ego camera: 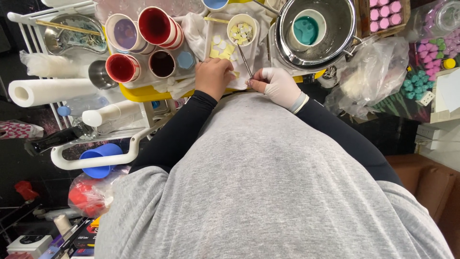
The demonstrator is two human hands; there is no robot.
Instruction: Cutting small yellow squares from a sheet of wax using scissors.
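We work small yellow pieces (221, 47) on white cloth (199, 26).
Our gloved right hand (277, 85) pinches a thin metal tool (244, 60); our left hand (213, 76) is curled, apparently pressing a piece.

Your left hand (213, 76) rests on the cloth (199, 29) beside your right hand (277, 85), which holds a thin tool (245, 61). Cups (143, 43) stand left, a steel bowl (335, 33) right.

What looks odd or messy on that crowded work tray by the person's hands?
Small pale yellow and white pieces lie scattered loose on the white cloth beside the cup of similar pieces. Only the right hand wears a glove; the left hand is bare. Nothing looks tipped or broken.
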